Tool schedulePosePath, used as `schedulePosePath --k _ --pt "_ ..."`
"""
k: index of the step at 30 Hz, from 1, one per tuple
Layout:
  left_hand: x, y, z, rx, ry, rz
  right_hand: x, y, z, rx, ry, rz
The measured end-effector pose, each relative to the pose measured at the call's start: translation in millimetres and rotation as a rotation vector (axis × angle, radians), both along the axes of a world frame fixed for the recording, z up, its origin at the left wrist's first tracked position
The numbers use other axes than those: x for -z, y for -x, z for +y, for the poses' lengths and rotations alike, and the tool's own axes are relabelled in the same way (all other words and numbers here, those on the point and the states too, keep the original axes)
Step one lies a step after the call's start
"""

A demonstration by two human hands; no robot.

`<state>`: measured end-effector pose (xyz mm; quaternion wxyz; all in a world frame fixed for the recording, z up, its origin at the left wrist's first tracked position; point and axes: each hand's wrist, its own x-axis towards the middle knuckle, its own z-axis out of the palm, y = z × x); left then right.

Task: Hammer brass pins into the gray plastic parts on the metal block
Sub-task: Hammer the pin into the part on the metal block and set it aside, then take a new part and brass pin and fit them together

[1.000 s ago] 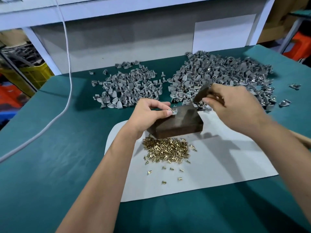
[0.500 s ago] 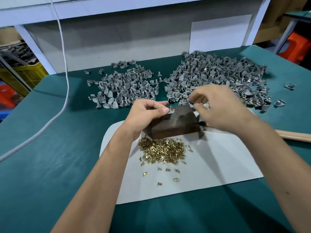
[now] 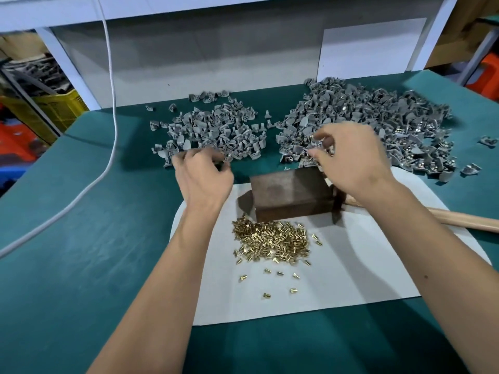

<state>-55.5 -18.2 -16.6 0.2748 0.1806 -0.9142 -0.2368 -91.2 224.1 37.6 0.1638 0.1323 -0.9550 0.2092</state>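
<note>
The dark metal block (image 3: 291, 195) stands on a white sheet (image 3: 351, 279), its top bare. A heap of brass pins (image 3: 272, 241) lies just in front of it. My left hand (image 3: 202, 176) reaches to the near edge of the left pile of gray plastic parts (image 3: 216, 128), fingers curled down; whether they hold a part is hidden. My right hand (image 3: 351, 157) hovers over the near edge of the right pile of gray parts (image 3: 378, 122), thumb and fingers spread apart. The hammer (image 3: 459, 220) lies on the sheet to the right of the block, its head against the block's right end.
A white cable (image 3: 108, 130) hangs down and runs across the green table top (image 3: 81, 252) on the left. A few loose gray parts (image 3: 488, 141) lie at the far right. Yellow and orange crates sit beyond the table's left edge.
My right hand set the hammer down beside the block, then moved up over the right pile. My left hand left the block and went to the left pile. The part on the block is gone.
</note>
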Motion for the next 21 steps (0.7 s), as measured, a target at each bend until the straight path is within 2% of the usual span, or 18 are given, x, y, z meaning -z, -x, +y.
schedulePosePath --k 2,5,9,13,17,21 --pt "5.4 0.1 -9.6 -0.115 0.016 -0.143 -2.3 2.9 2.2 0.037 -0.028 0.025" --pt "9.3 0.3 -15.8 -0.097 -0.005 -0.240 -8.5 -8.7 -7.1 -0.203 0.051 -0.041" --pt "7.9 1.3 -16.2 0.037 -0.018 -0.127 -17.4 -37.9 -30.7 -0.652 -0.015 -0.191" --pt "5.5 1.4 -12.7 0.060 -0.070 -0.054 -11.3 -64.8 -54.6 -0.905 -0.106 -0.409" --pt "6.6 3.0 -10.9 0.101 -0.120 -0.063 0.2 -81.9 -69.5 -1.027 -0.197 -0.512" --pt "9.7 5.0 -8.8 0.153 -0.124 -0.021 10.0 -87.6 -75.8 -1.023 -0.289 -0.484"
